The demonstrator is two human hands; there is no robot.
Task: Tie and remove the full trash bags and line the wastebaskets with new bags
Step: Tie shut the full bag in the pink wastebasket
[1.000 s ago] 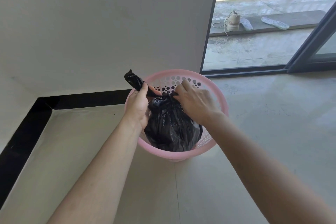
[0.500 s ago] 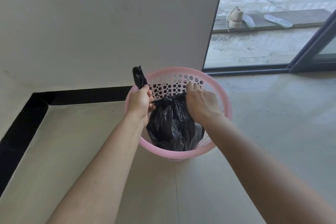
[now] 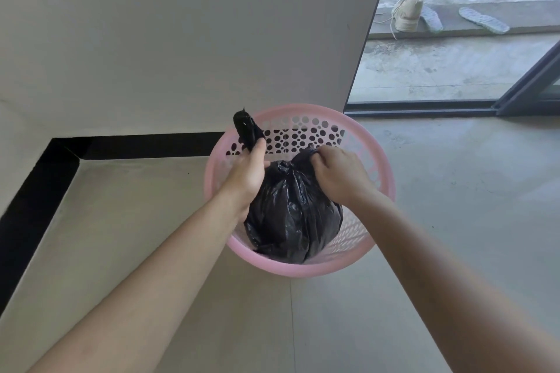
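Observation:
A full black trash bag [image 3: 292,215] sits inside a pink perforated wastebasket [image 3: 385,179] on the floor by a white wall. Its gathered top meets in a bunch at the bag's middle. My left hand [image 3: 248,172] is closed around one twisted end of the bag, which sticks up above the fist over the basket's far left rim. My right hand [image 3: 336,174] pinches the other gathered end on the right side of the bag's top. Both forearms reach in from the bottom of the view.
The white wall [image 3: 181,39] with a black baseboard [image 3: 136,145] runs behind and left of the basket. A sliding glass door frame [image 3: 424,107] lies to the right; a shoe [image 3: 407,13] and insoles [image 3: 481,20] rest outside. Grey tiled floor [image 3: 454,191] surrounds the basket.
My hands have drawn apart, left end held up and left, right end pulled to the right, and the bag's neck has cinched tighter. The camera has tilted and moved closer.

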